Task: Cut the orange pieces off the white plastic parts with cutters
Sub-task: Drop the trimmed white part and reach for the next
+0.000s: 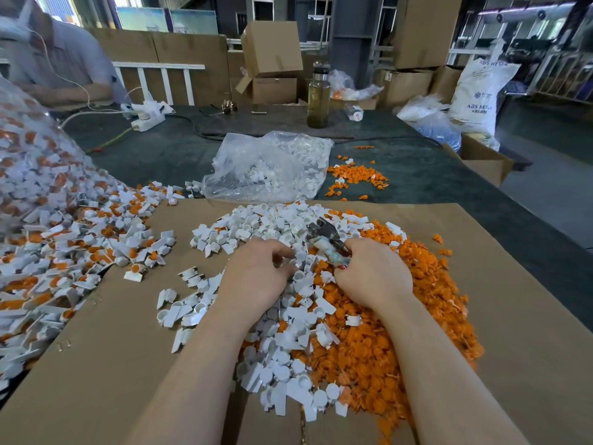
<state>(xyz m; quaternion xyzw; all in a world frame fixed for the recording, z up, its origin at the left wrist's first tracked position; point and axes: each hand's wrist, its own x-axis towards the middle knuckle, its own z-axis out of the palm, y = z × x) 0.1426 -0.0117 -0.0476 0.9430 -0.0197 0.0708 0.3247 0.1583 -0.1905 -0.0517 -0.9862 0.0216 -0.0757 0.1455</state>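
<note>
Nearest lies the brown cardboard sheet [96, 364], spread over the table probably to catch the pieces. On it sits the sorted heap: cut white parts [282, 374] toward the left, severed orange pieces [369, 354] banked to the right, seemingly kept apart so each can be gathered separately. Over the heap's middle the two hands work close together. The left hand [256, 277] has its fingers curled, apparently pinching a small white part, though the part itself is too hidden to be sure. The right hand [372, 274] grips the handles of the cutters [327, 242], whose metal head points far-left toward the left fingers. At the left, uncut white-and-orange parts [80, 239] spill within easy reach. Farther off lie a clear bag of white parts [269, 165] and a small orange scatter [356, 178].
</note>
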